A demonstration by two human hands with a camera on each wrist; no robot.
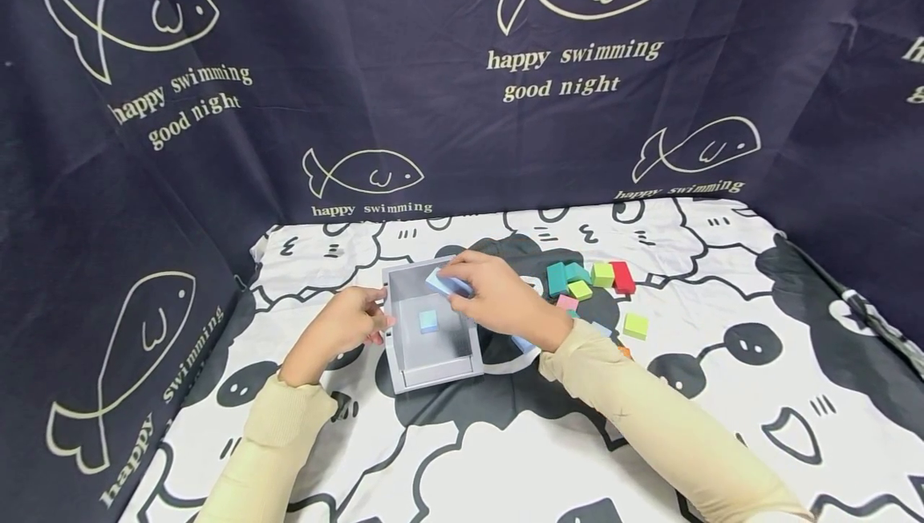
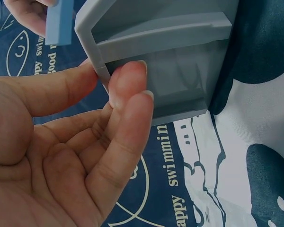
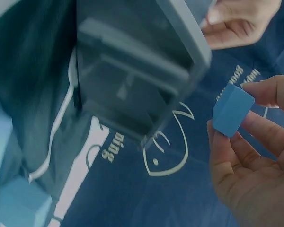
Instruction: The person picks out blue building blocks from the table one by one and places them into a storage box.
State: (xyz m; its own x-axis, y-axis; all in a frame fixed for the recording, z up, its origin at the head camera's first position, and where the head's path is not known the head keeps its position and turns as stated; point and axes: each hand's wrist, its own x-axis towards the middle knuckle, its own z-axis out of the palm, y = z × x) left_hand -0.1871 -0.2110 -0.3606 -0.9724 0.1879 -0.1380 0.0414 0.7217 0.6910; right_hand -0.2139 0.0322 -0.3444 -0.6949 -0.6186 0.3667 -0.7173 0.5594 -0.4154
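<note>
A grey open-topped box (image 1: 440, 379) stands on the patterned cloth in the head view. On its left side my left hand (image 1: 339, 326) grips the wall, the thumb and fingertips at the rim in the left wrist view. Over the box's far right part, my right hand (image 1: 498, 294) pinches a blue block (image 1: 442, 282) between thumb and fingers. The right wrist view shows this blue block (image 3: 233, 111) held apart from the box wall. A small light-blue block (image 1: 429, 321) lies on the box floor.
Right of the box lies a loose group of coloured blocks, among them a teal block (image 1: 557, 279), a red block (image 1: 624, 277), a pink block (image 1: 566, 303) and a lime block (image 1: 636, 326). Some are partly hidden by my right forearm. A dark fish-print curtain (image 1: 462, 122) hangs behind.
</note>
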